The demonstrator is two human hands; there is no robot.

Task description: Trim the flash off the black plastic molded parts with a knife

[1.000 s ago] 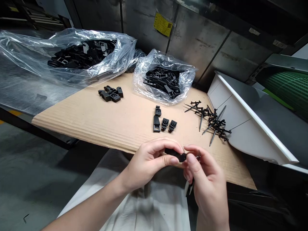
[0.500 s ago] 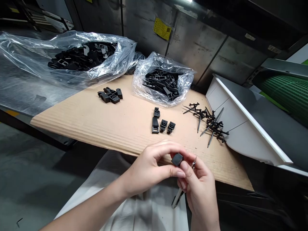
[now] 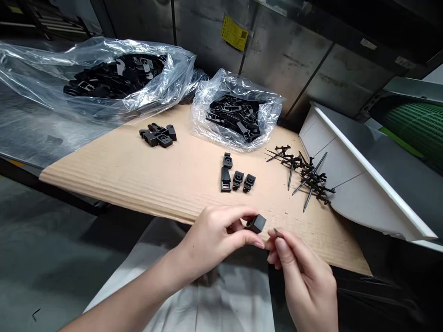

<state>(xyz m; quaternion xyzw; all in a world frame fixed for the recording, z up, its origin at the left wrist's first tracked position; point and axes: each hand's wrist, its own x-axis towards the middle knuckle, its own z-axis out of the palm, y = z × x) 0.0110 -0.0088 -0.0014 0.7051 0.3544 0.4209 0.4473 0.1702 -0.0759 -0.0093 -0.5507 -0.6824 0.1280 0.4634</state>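
Black plastic block (image 3: pixel 258 223) sits pinched in the left hand (image 3: pixel 214 237) alone now; right hand (image 3: pixel 304 274) pulls clear, clutching a pointed tool (image 3: pixel 277 233).

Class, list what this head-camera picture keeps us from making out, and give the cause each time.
All in the head view:
- Black block: its left end is hidden by the left hand.
- Pointed item: only a tip shows; the right hand covers the rest.
- Yellow label: print too small to read.
- Larger clear bag: cut off by the left edge.
- Green mesh: cut off by the right edge.
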